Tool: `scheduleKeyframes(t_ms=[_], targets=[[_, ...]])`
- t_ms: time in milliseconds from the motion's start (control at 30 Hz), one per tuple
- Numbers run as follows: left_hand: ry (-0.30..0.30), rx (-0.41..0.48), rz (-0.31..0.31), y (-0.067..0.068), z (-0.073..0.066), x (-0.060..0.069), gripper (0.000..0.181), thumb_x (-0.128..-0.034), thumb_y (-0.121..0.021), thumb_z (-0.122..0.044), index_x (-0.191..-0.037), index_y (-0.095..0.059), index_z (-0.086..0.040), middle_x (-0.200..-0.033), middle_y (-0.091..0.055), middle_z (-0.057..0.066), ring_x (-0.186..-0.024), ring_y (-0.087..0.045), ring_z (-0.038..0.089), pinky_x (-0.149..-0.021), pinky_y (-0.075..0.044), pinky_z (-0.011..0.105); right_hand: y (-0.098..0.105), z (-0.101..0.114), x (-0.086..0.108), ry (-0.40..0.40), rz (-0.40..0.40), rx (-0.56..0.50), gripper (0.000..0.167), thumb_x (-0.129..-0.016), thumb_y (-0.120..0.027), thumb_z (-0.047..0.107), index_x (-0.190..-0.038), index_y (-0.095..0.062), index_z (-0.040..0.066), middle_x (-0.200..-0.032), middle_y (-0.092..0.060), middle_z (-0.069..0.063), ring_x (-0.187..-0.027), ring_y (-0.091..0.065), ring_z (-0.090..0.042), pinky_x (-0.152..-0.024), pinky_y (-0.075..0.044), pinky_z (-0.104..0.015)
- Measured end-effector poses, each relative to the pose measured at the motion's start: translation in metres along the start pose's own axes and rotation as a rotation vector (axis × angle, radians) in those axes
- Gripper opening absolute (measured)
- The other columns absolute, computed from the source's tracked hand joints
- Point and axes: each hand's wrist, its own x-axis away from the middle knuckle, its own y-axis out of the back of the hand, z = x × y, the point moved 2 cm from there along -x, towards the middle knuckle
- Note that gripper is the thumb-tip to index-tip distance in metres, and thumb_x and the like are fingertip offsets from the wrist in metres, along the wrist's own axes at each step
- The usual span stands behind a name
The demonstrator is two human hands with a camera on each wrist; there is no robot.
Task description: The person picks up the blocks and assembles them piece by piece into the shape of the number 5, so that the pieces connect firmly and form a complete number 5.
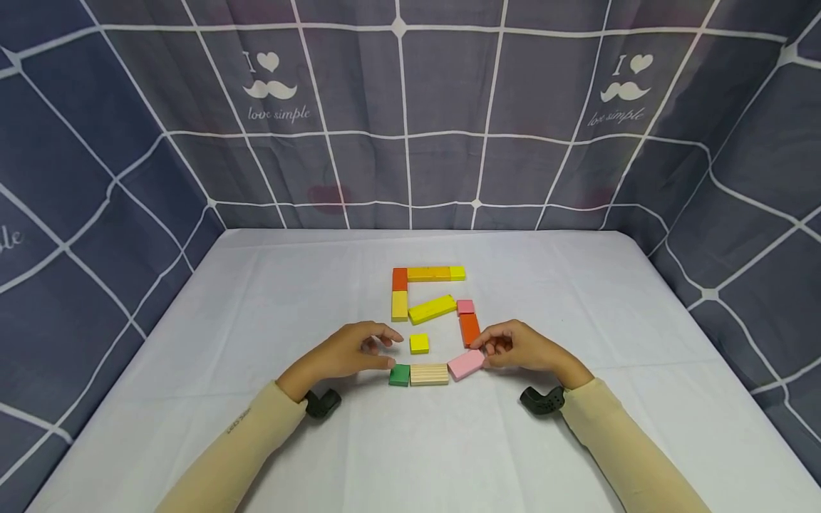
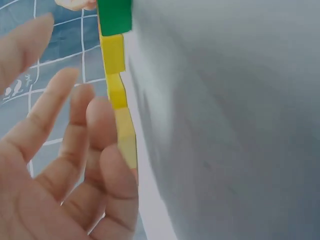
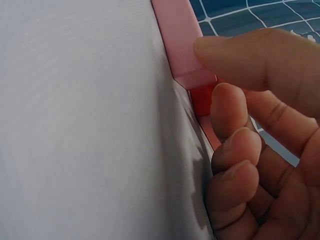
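Note:
My right hand [image 1: 521, 347] pinches the right end of a pink rectangular block [image 1: 466, 364], which lies slanted on the table; in the right wrist view the thumb is against this pink block [image 3: 182, 40] and the other fingers curl beside it. A red-orange block [image 1: 470, 330] and a small pink block [image 1: 465, 306] stand just above. Left of the slanted block come a ridged wooden block [image 1: 429, 374] and a green block [image 1: 399, 375]. My left hand [image 1: 355, 349] holds nothing, its thumb tip close to the green block and its fingers near a small yellow block [image 1: 419, 343].
Farther back, an orange-red block [image 1: 400, 278], a long orange-yellow block [image 1: 428, 273], a small yellow block [image 1: 457, 273] and a pale yellow block [image 1: 399, 306] form a corner. A long yellow block [image 1: 432, 309] lies slanted. Dark checked cloth [image 1: 442, 171] surrounds the white table [image 1: 288, 278].

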Motion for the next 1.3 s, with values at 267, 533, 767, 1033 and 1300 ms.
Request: scheduleKeyframes(t_ms=[267, 533, 767, 1033, 1300], targets=[[0.072, 0.12, -0.026, 0.008, -0.001, -0.024, 0.036, -0.094, -0.087, -0.019, -0.127, -0.078, -0.006, -0.117, -0.073, 0.005, -0.104, -0.064, 0.019, -0.096, -0.053, 0.036, 0.0, -0.002, 0.001, -0.006, 0.001, 0.001, 0.028, -0.091, -0.081, -0.003, -0.118, -0.076, -0.007, -0.085, -0.061, 0.003, -0.073, -0.048, -0.007, -0.065, -0.037, -0.018], [0.24, 0.193, 0.001, 0.003, -0.001, -0.043, 0.037, -0.09, -0.09, -0.021, -0.124, -0.08, -0.01, -0.104, -0.068, 0.003, -0.097, -0.057, 0.019, -0.081, -0.048, 0.029, 0.001, -0.003, 0.001, -0.02, 0.0, 0.01, 0.027, -0.091, -0.081, -0.002, -0.118, -0.076, -0.006, -0.085, -0.06, 0.002, -0.073, -0.048, -0.006, -0.066, -0.037, -0.018], [0.266, 0.115, 0.002, -0.008, -0.004, -0.052, 0.038, -0.0822, -0.096, -0.016, -0.117, -0.081, -0.01, -0.094, -0.067, -0.001, -0.089, -0.057, 0.014, -0.082, -0.046, 0.027, 0.0, -0.003, 0.0, 0.007, 0.004, 0.015, 0.027, -0.092, -0.081, -0.002, -0.118, -0.076, -0.006, -0.085, -0.06, 0.003, -0.072, -0.048, -0.007, -0.066, -0.037, -0.018], [0.315, -0.007, -0.022, -0.011, -0.008, -0.051, 0.032, -0.0811, -0.097, -0.023, -0.108, -0.08, -0.015, -0.086, -0.062, -0.004, -0.083, -0.055, 0.013, -0.076, -0.041, 0.029, -0.001, -0.003, 0.0, -0.019, 0.007, 0.006, 0.027, -0.092, -0.08, -0.002, -0.118, -0.076, -0.006, -0.085, -0.06, 0.001, -0.073, -0.047, -0.007, -0.066, -0.036, -0.017], [0.339, 0.009, -0.037, 0.005, 0.004, -0.037, 0.032, -0.0814, -0.096, -0.021, -0.108, -0.081, -0.012, -0.088, -0.063, -0.002, -0.085, -0.055, 0.015, -0.078, -0.043, 0.029, 0.0, -0.002, 0.001, -0.028, -0.003, 0.011, 0.027, -0.092, -0.081, -0.001, -0.118, -0.077, -0.005, -0.085, -0.06, 0.001, -0.072, -0.047, -0.007, -0.066, -0.037, -0.018]])
